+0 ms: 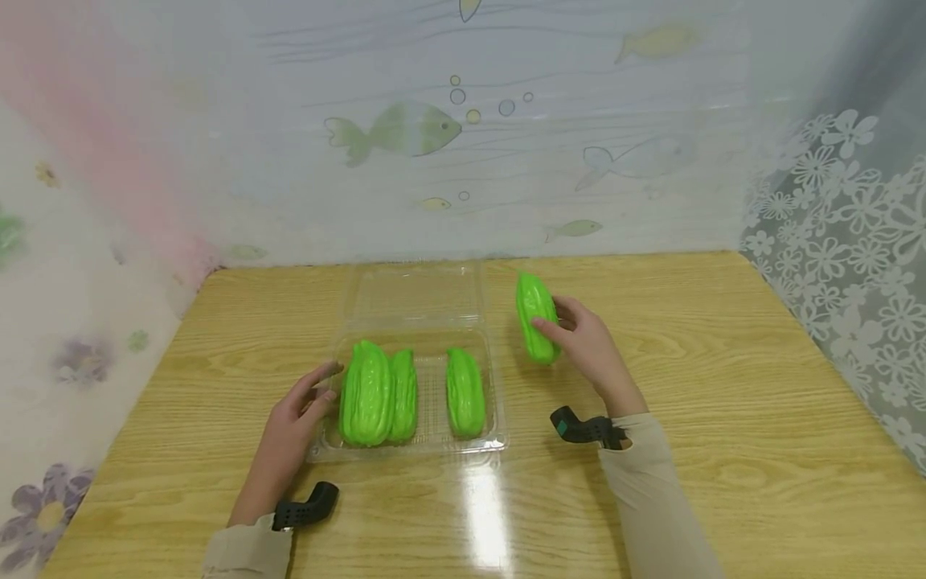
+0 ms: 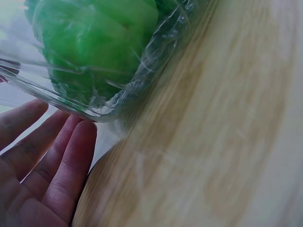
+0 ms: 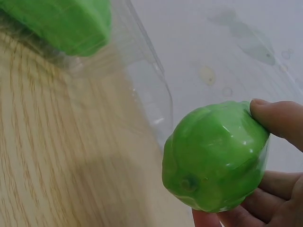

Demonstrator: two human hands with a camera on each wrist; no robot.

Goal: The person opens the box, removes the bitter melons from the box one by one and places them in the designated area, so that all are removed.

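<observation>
My right hand [image 1: 589,346] grips a shiny, ridged green bitter melon [image 1: 536,318], thumb on one side and fingers on the other. It is held to the right of a clear plastic clamshell box [image 1: 434,442]; in the right wrist view, the blunt end of the bitter melon [image 3: 213,161] faces the camera. More bitter melons lie lengthwise in the box: a group [image 1: 369,394] at the left side and a single one [image 1: 465,394] at the right, with a gap between. My left hand [image 1: 292,418] is at the box's left side, its straight fingers [image 2: 75,146] right at the rim.
The box's open lid [image 1: 415,293] lies back toward the wall. Everything stands on a wood-grain table [image 1: 709,346]. A fish-patterned sheet [image 1: 521,161] hangs behind, with flowered covering [image 1: 861,201] at the right. Black camera mounts sit on both wrists.
</observation>
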